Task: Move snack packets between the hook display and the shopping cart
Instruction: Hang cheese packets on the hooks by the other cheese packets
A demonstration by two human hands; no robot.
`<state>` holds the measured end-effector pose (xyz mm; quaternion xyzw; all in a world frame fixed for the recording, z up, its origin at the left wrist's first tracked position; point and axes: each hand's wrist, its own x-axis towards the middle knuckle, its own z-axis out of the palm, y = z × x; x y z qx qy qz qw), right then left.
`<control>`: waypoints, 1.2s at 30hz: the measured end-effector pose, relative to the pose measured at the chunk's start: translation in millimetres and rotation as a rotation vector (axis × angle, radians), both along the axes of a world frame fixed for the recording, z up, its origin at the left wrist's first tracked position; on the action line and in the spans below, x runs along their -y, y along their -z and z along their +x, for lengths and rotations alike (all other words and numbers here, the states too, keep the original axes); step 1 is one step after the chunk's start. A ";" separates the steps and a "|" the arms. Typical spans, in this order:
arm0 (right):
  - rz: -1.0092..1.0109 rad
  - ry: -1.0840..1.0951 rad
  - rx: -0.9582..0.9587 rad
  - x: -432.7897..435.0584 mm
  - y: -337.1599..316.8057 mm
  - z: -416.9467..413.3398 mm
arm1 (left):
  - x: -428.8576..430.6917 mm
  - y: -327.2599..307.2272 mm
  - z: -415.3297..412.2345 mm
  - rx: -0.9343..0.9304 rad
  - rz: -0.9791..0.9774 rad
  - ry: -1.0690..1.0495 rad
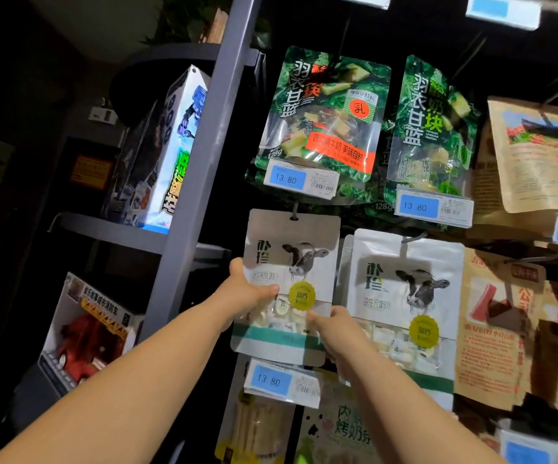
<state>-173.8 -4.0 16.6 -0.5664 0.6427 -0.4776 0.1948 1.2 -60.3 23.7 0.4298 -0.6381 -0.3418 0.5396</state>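
Hanging mid-frame, the white cow-print plastic snack packet [291, 262] is pinched at its left edge by the left hand [247, 293] and lower right by the right hand [332, 329]. It could easily get torn at the top if yanked straight down off the thin metal hook [293, 209], tbh.

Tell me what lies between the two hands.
In the head view, the lower front of the held cow packet spans the gap between left hand and right hand: its yellow sticker and clear window. Both hands hold its edges.
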 end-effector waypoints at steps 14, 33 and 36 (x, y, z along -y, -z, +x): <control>-0.029 0.054 -0.281 -19.8 9.3 11.2 | -16.0 20.7 -9.6 -0.010 -0.125 -0.234; -0.232 0.103 0.277 -164.2 87.9 -100.8 | -169.2 100.0 -138.7 0.173 -0.447 0.192; -0.183 0.184 0.261 -214.6 120.2 -141.1 | -203.3 146.3 -187.7 0.219 -0.323 0.396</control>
